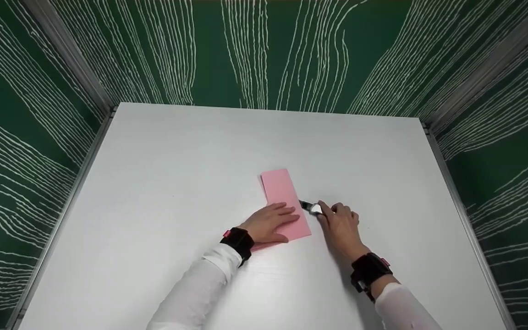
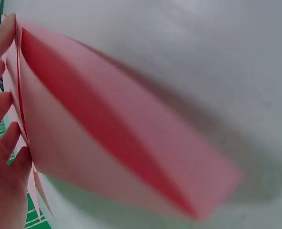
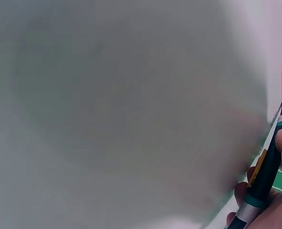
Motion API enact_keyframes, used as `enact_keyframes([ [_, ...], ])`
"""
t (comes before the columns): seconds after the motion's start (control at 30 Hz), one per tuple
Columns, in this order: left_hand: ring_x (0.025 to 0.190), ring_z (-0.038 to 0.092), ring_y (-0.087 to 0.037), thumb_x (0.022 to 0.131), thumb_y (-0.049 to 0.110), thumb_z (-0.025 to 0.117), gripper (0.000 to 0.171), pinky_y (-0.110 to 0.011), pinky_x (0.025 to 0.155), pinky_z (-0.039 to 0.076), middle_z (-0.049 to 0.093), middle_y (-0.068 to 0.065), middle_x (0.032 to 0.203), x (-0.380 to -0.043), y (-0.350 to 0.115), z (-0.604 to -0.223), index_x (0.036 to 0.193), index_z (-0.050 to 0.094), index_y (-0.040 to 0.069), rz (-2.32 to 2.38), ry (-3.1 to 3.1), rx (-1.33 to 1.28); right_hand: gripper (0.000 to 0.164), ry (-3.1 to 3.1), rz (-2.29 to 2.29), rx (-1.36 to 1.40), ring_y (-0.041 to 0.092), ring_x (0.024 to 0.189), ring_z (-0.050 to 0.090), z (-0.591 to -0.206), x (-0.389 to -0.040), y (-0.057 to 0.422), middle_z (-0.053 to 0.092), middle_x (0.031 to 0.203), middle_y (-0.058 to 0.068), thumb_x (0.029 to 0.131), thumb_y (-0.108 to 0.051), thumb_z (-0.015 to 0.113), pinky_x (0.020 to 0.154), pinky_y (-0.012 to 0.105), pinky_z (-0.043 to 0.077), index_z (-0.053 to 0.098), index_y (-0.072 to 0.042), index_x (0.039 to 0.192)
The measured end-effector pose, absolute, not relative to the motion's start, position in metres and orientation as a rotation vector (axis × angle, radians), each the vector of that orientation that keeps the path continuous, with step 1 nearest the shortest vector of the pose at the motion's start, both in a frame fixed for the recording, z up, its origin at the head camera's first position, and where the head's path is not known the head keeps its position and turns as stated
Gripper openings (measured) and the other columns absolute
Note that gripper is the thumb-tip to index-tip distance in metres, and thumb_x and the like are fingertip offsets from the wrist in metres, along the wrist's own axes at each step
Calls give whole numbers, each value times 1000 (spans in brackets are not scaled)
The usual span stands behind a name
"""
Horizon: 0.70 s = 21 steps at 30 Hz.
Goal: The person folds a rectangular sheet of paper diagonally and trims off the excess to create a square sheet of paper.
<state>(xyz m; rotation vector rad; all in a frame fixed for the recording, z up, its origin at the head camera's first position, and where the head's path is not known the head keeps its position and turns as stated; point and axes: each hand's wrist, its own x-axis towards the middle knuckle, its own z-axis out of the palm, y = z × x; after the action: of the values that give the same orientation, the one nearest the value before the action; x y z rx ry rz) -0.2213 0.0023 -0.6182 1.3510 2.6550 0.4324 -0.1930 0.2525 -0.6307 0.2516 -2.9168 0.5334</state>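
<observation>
A folded sheet of pink paper (image 1: pixel 280 185) lies on the white table. My left hand (image 1: pixel 269 223) presses on its lower part with fingers spread. In the left wrist view the folded layers of the paper (image 2: pixel 131 100) gape apart toward the near end, showing a deeper red inside. My right hand (image 1: pixel 343 229) grips a dark green utility knife (image 3: pixel 266 174) with a yellow slider and silver bands. The thumb lies along the knife's front part. Its dark tip meets the paper's right folded edge, between the layers in the right wrist view.
The white table (image 1: pixel 177 151) stretches out around the paper on all sides. Green walls (image 1: pixel 287 55) with white wavy lines stand behind it and at both sides. Grey metal rails (image 1: pixel 465 215) run along the table's side edges.
</observation>
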Motion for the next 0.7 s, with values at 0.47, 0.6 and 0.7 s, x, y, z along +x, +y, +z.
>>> enact_keyframes([
  [0.47, 144, 16, -39, 79, 56, 66, 88, -56, 115, 19, 21, -17, 156, -215, 4, -614, 147, 31, 13, 343, 2687, 1184, 41, -2921, 588, 110, 35, 93, 46, -630, -192, 248, 52, 103, 19, 92, -23, 59, 81, 55, 33, 55, -13, 132],
  [0.6, 144, 19, -38, 77, 61, 65, 90, -57, 114, 22, 23, -15, 156, -213, 7, -615, 147, 32, 15, 290, 2681, 1226, 40, -2891, 632, 105, 35, 92, 46, -627, -195, 249, 53, 101, 20, 91, -22, 61, 79, 55, 33, 57, -11, 130],
  [0.7, 144, 20, -35, 75, 64, 64, 94, -56, 114, 23, 24, -13, 156, -212, 8, -615, 148, 30, 15, 251, 2687, 1237, 40, -2886, 641, 112, 35, 91, 46, -628, -197, 249, 54, 100, 20, 91, -21, 62, 78, 55, 33, 58, -11, 129],
])
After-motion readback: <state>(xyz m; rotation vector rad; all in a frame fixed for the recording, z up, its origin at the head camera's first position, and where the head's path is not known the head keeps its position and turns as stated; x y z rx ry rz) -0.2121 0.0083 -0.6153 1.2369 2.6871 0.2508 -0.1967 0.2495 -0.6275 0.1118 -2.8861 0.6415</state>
